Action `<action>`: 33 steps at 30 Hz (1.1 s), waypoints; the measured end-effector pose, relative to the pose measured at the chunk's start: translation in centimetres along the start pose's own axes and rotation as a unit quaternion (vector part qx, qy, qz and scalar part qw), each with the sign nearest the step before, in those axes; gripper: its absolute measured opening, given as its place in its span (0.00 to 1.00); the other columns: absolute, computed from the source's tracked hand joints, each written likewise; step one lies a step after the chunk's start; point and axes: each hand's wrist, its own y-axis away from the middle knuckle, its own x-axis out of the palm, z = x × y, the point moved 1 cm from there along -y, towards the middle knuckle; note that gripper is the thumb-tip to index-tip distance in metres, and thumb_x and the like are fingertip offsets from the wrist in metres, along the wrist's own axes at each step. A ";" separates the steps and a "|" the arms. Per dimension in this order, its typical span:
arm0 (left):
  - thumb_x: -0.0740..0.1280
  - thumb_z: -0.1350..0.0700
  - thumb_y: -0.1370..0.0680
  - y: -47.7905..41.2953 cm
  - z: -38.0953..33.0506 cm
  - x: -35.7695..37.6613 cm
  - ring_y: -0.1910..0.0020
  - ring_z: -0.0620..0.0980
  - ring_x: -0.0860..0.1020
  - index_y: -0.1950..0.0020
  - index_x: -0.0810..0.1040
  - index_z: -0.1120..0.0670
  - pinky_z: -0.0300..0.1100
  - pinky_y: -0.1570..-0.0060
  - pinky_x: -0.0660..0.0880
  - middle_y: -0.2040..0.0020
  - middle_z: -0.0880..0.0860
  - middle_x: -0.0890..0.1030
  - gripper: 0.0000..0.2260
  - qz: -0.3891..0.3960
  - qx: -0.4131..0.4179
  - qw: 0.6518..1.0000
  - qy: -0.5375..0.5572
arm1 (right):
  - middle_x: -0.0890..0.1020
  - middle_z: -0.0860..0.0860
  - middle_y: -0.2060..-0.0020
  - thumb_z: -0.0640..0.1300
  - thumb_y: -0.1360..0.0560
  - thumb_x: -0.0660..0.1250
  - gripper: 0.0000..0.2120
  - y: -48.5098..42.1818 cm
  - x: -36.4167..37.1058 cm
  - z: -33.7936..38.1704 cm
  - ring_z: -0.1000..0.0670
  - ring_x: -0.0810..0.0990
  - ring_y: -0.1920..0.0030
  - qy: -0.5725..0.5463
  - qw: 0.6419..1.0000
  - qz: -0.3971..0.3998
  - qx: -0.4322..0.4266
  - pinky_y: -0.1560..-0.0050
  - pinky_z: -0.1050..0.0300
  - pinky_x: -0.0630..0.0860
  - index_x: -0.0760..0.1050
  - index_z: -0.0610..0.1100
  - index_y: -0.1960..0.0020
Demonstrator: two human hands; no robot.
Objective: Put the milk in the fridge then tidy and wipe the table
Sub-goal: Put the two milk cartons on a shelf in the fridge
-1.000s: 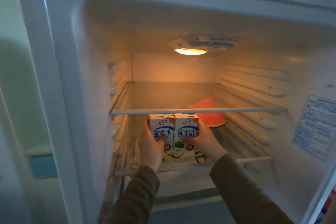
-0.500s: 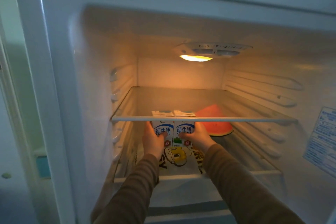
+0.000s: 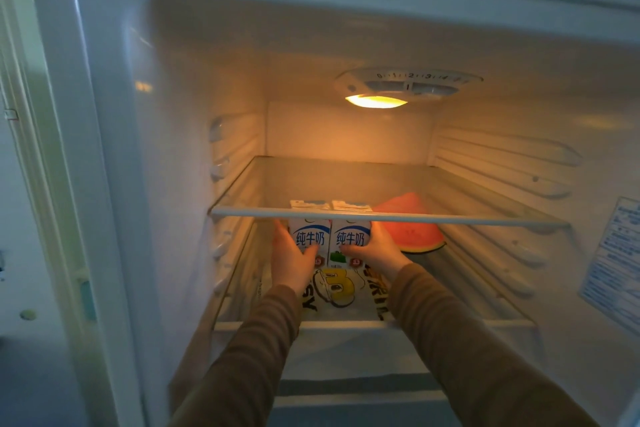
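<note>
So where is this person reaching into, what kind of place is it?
It's the inside of an open fridge, most likely in a home kitchen. A lamp glows under a numbered dial, glass shelves span the white walls, and a watermelon slice sits beside two milk cartons held by the left hand and right hand.

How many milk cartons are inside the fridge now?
2. The left milk carton is in the left hand; the right milk carton stands beside it, in the right hand. None seems hidden.

Both hands pushed 2 milk cartons deeper under glass shelf.
</note>
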 end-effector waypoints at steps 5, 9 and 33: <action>0.68 0.58 0.26 1.4 0.1 -0.4 0.32 0.53 0.68 0.24 0.47 0.52 0.53 0.34 0.68 0.31 0.55 0.67 0.38 -0.002 0.037 0.998 -0.057 | 0.78 0.44 0.44 0.34 0.33 0.72 0.29 1.5 -0.2 0.5 0.47 0.78 0.44 -0.009 1.000 -0.024 -0.007 0.48 0.54 0.79 0.63 0.43 0.36; 0.69 0.58 0.27 3.0 -0.3 -1.2 0.38 0.50 0.72 0.32 0.60 0.50 0.53 0.39 0.73 0.38 0.52 0.73 0.28 0.020 0.071 0.995 -0.068 | 0.78 0.46 0.44 0.35 0.31 0.71 0.27 4.1 -0.1 1.2 0.49 0.78 0.45 0.019 0.998 -0.051 -0.021 0.54 0.58 0.80 0.64 0.42 0.36; 0.67 0.58 0.25 25.1 -1.8 -10.4 0.31 0.55 0.65 0.27 0.57 0.59 0.42 0.34 0.62 0.28 0.57 0.65 0.29 0.239 0.105 0.960 -0.102 | 0.71 0.44 0.34 0.40 0.26 0.65 0.26 33.2 2.2 4.1 0.47 0.71 0.34 0.062 0.971 -0.230 0.020 0.35 0.54 0.69 0.62 0.39 0.30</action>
